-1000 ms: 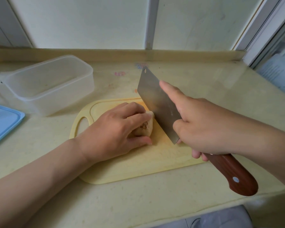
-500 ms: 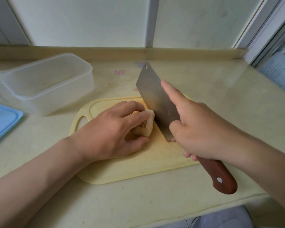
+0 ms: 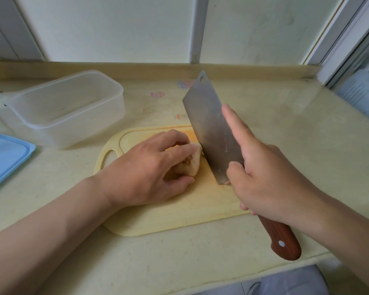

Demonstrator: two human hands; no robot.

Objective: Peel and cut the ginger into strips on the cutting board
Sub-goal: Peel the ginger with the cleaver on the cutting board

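A pale yellow cutting board (image 3: 179,211) lies on the counter in front of me. On it sits a knobbly piece of ginger (image 3: 193,163), partly covered by my left hand (image 3: 149,169), whose fingers and thumb curl round it. My right hand (image 3: 266,177) grips the red-brown wooden handle of a steel cleaver (image 3: 211,128), with the index finger laid straight along the blade's side. The blade stands nearly upright, its edge down at the ginger's right end. I cannot tell how deep the edge sits in the ginger.
A clear plastic container (image 3: 68,107) stands at the back left of the counter. Its light blue lid (image 3: 4,156) lies at the left edge. A low raised ledge (image 3: 243,70) and a wall close the back. The counter's front edge (image 3: 264,271) runs just below the cleaver's handle.
The cleaver has shifted left and stood up steeper, bringing its edge against the ginger's right end. My left hand has stayed on the ginger.
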